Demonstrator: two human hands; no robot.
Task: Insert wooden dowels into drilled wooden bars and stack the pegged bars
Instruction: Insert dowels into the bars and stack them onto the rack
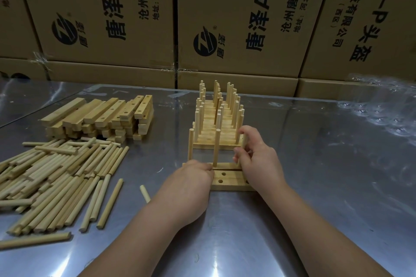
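Observation:
Two drilled wooden bars point(227, 181) lie side by side on the steel table in front of me. Two dowels stand upright in the farther bar, one at its left end point(190, 145) and one in the middle point(216, 148). My left hand point(193, 177) presses on the bars' left end. A third dowel point(244, 143) stands upright at the right end, pinched by my right hand point(254, 157). Behind them stands a row of pegged bars point(216, 117) with upright dowels.
A pile of loose dowels point(58, 177) lies at the left, with stray ones point(145, 193) near my left arm. A stack of drilled bars point(101, 117) sits behind the pile. Cardboard boxes point(236, 18) wall off the table's far side. Bubble wrap point(382, 101) lies at the right.

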